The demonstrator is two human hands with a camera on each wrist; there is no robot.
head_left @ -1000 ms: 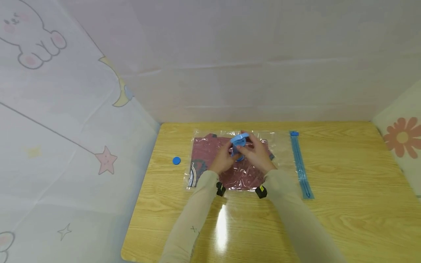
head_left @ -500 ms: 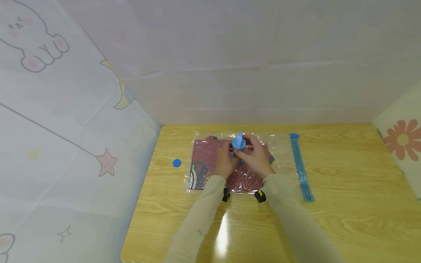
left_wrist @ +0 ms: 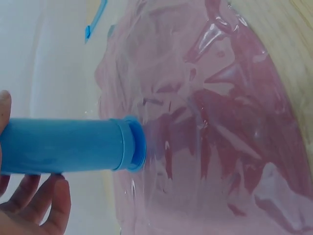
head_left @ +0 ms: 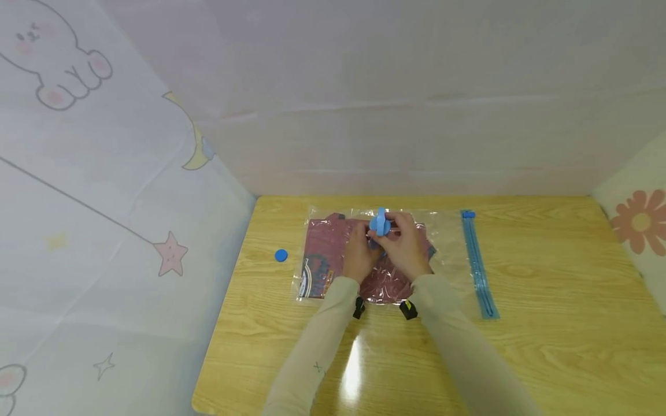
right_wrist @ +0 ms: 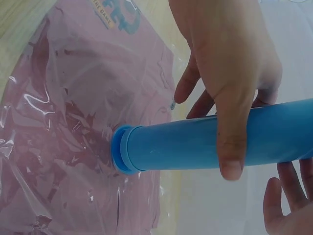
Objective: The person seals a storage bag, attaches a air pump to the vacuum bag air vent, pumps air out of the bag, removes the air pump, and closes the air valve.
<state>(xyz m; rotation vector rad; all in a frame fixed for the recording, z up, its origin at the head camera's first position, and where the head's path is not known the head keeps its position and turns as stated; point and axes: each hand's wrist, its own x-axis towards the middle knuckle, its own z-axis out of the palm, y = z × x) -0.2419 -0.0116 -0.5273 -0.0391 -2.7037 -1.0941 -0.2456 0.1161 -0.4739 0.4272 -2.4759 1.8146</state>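
Observation:
A blue hand pump (head_left: 381, 224) with a barrel and a bar handle stands with its flared foot against a clear vacuum bag (head_left: 446, 242). Inside the bag lies a folded dark red shirt (head_left: 325, 234) with a print. My left hand (head_left: 360, 254) grips the pump from the left, its thumb across the barrel in the right wrist view. My right hand (head_left: 408, 247) holds the upper part, thumb and fingers around it just under the handle. The valve beneath the foot is hidden.
A round blue cap (head_left: 281, 255) lies on the wooden table (head_left: 551, 260) left of the bag. Along the bag's right edge runs a blue zip strip (head_left: 480, 266) with a slider (head_left: 468, 214). Patterned wall cloths border the table at the back and sides.
The tilted pump has come upright, and its handle has turned from crosswise to pointing away from me. My left hand has moved right along with it. The cap stays put.

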